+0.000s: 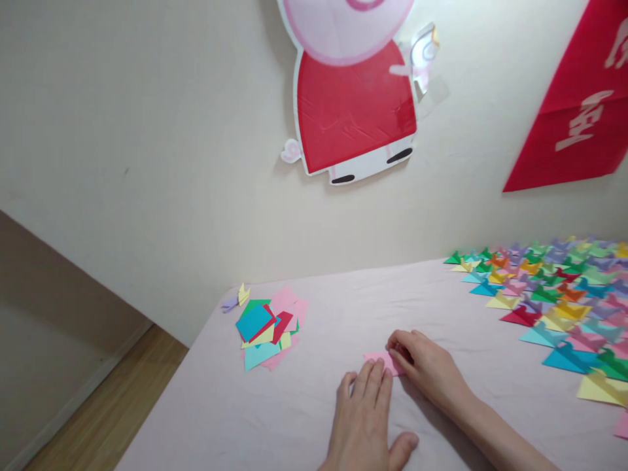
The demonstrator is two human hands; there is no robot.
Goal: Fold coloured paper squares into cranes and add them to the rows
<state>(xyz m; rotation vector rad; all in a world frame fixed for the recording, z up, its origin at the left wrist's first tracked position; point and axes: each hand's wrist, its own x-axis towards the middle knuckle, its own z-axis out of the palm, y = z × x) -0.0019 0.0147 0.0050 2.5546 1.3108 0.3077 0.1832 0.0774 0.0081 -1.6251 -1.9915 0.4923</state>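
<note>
A small pink piece of paper (396,366) lies on the pale pink cloth surface, partly covered by my fingers. My left hand (362,412) rests flat at its near left side, fingers stretched out with the tips on the paper and the thumb apart. At the paper's right end, my right hand (426,363) is closed, its thumb and forefinger pinching the edge. The paper's exact fold is hard to make out under the hands.
Loose coloured paper squares (262,356) form a pile to the left, with two small folded pieces (243,294) behind it. Rows of folded paper figures (572,360) fill the right side. The wall behind carries a cartoon cutout (356,111) and a red banner (554,124).
</note>
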